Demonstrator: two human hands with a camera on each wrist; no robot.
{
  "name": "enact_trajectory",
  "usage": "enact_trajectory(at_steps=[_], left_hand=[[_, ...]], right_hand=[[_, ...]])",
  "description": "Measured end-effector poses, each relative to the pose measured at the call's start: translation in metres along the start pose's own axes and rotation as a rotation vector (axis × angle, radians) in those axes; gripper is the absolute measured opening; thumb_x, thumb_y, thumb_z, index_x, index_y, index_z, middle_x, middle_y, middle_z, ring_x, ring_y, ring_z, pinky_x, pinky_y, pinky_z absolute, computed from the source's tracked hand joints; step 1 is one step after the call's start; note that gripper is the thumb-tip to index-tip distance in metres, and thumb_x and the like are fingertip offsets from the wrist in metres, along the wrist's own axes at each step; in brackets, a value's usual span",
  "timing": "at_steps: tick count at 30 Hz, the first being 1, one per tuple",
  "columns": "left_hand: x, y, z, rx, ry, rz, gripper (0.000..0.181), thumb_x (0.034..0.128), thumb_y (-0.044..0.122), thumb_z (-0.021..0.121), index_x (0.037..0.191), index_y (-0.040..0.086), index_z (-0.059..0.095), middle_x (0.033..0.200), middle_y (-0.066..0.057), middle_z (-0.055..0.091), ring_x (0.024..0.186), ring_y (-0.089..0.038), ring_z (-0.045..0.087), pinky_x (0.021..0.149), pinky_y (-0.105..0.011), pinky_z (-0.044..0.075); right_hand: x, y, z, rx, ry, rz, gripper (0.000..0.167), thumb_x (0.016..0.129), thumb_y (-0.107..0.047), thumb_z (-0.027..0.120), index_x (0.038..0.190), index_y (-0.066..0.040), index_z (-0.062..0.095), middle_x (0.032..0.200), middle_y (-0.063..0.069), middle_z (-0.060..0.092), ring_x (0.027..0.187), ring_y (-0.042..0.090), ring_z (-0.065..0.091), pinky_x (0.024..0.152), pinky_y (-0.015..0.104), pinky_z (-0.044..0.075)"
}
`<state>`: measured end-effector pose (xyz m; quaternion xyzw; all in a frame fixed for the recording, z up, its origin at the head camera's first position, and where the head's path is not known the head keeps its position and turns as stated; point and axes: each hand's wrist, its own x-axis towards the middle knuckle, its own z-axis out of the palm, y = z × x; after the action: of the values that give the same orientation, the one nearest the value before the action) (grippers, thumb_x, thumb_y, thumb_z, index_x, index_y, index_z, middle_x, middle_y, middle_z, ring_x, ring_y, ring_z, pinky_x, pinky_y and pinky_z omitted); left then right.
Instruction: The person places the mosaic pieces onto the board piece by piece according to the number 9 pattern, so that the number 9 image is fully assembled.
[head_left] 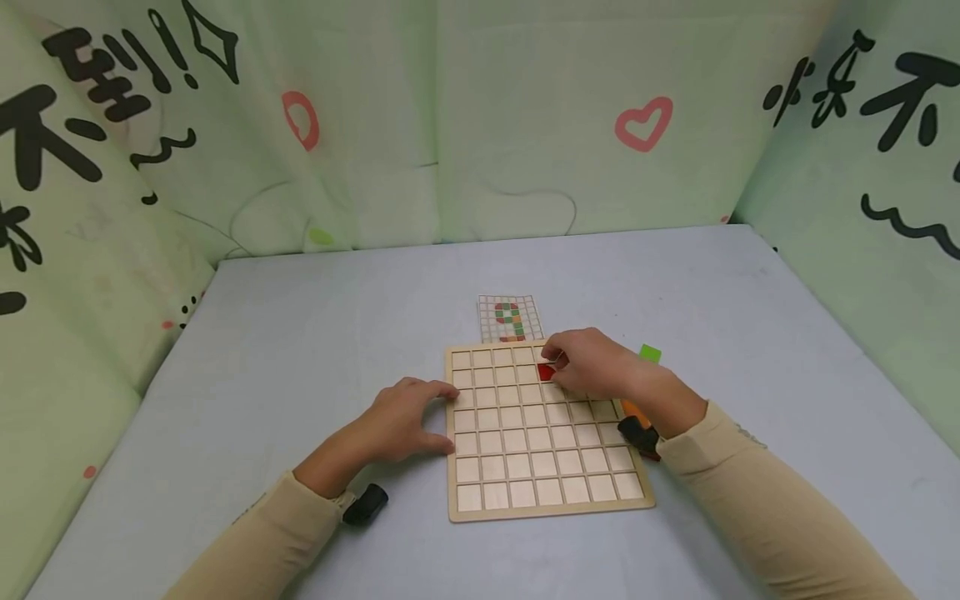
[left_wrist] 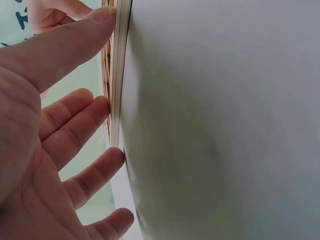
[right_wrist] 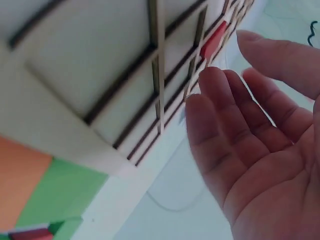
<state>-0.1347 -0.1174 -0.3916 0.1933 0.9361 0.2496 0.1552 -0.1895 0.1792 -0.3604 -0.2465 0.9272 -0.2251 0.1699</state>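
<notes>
A wooden grid board [head_left: 551, 512] with square cells lies on the table. My left hand [head_left: 401, 419] is at its left edge, the thumb and fingertips touching the rim; in the left wrist view the fingers [left_wrist: 82, 132] are spread. My right hand [head_left: 596, 364] hovers over the board's upper right, beside a red piece [head_left: 546, 372] in one of the cells. In the right wrist view the thumb and fingers [right_wrist: 202, 120] stand apart with nothing between them, and the red piece [right_wrist: 214, 40] lies on the board beyond. Part of that piece is hidden in the head view.
Behind the board lies a pattern card [head_left: 488, 317] with a coloured figure on a grid. Right of the board are a green piece [head_left: 650, 353] and an orange piece [head_left: 636, 412], partly covered by the right arm. Printed curtains [head_left: 480, 125] surround the white table [head_left: 300, 333].
</notes>
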Motion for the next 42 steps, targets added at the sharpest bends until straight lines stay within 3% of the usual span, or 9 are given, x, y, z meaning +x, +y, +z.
enact_trajectory(at_steps=[11, 23, 31, 42], left_hand=[[-0.001, 0.002, -0.001, 0.001, -0.005, -0.01, 0.068, 0.0777, 0.028, 0.088, 0.138, 0.015, 0.059, 0.134, -0.003, 0.058, 0.13, -0.029, 0.046, 0.104, -0.049, 0.039], [-0.001, 0.003, -0.001, 0.029, -0.005, -0.007, 0.068, 0.0782, 0.029, 0.088, 0.138, 0.015, 0.059, 0.134, -0.003, 0.059, 0.13, -0.029, 0.047, 0.104, -0.05, 0.039], [-0.001, 0.003, -0.001, 0.018, 0.0, 0.001, 0.067, 0.0783, 0.029, 0.088, 0.137, 0.015, 0.059, 0.134, -0.003, 0.059, 0.129, -0.029, 0.047, 0.103, -0.05, 0.039], [-0.001, 0.002, -0.001, 0.025, 0.001, 0.001, 0.066, 0.0781, 0.029, 0.088, 0.136, 0.015, 0.059, 0.133, -0.004, 0.059, 0.13, -0.028, 0.047, 0.104, -0.05, 0.038]], right_hand=[[-0.021, 0.009, -0.018, 0.035, 0.073, 0.035, 0.04, 0.092, -0.011, 0.067, 0.13, 0.0, 0.06, 0.121, 0.013, 0.064, 0.113, 0.032, 0.057, 0.095, 0.05, 0.047], [-0.039, 0.022, -0.028, 0.019, 0.139, 0.029, 0.036, 0.092, -0.014, 0.071, 0.125, -0.002, 0.063, 0.119, 0.013, 0.065, 0.112, 0.033, 0.057, 0.094, 0.051, 0.047], [-0.049, 0.035, -0.032, 0.047, 0.121, 0.096, 0.036, 0.093, -0.017, 0.07, 0.127, -0.006, 0.064, 0.119, 0.012, 0.064, 0.108, 0.033, 0.057, 0.085, 0.045, 0.053], [-0.056, 0.061, -0.037, 0.032, 0.144, 0.159, 0.039, 0.093, -0.018, 0.069, 0.128, -0.004, 0.063, 0.12, 0.015, 0.064, 0.111, 0.034, 0.056, 0.09, 0.051, 0.05]])
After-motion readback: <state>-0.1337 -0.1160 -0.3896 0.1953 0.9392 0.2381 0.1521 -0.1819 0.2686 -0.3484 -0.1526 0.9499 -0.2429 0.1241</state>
